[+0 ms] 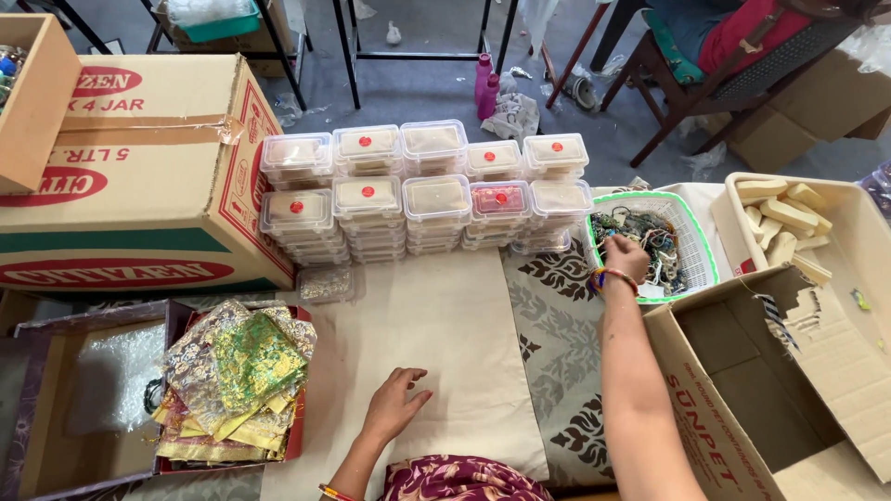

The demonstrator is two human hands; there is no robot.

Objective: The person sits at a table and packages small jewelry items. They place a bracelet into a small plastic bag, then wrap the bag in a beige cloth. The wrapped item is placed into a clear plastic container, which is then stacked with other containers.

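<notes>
Over the worktop (pixel 445 334), from the head view, the right hand (pixel 625 257) reached into a white basket (pixel 698 243) with a green rim, its fingers curled down among tangled jewellery (pixel 650 237), though whether they gripped a piece could not be told. The left hand (pixel 394 401) lay open and empty, palm down on the cream cloth (pixel 464 371), near a pile of brocade pouches (pixel 237 376). Stacked clear boxes (pixel 422 190) stood behind, between a big carton (pixel 139 167) and the basket.

Green-rimmed white basket (pixel 698 243); green-gold brocade pouches (pixel 249 362); pink bottle (pixel 484 85).
</notes>
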